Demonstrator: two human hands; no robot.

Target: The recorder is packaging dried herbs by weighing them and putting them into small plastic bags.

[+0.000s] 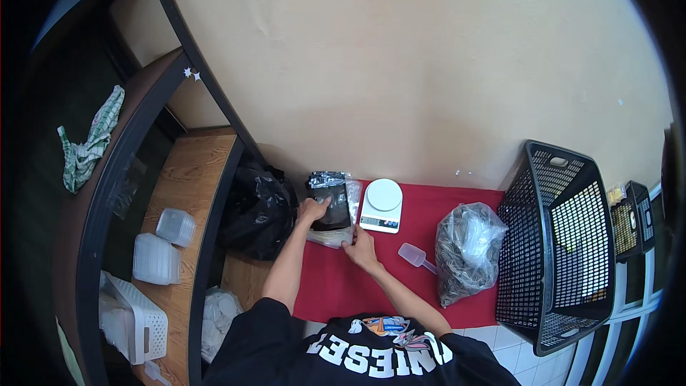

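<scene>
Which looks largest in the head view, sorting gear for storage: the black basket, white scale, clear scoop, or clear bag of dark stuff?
1. black basket
2. clear bag
3. white scale
4. clear scoop

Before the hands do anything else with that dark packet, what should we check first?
1. Left hand on the dark packet: ok, it rests on the packet's left part.
2. Right hand steadying the clear bags under the packet: ok, fingers touch their near edge.
3. White scale plate free: ok, nothing lies on it.
4. Scale reading: cannot tell, the display is too small.
5. Clear scoop within reach: ok, it lies on the red cloth just right of the right hand.
6. Packet sealed or open: cannot tell.
</scene>
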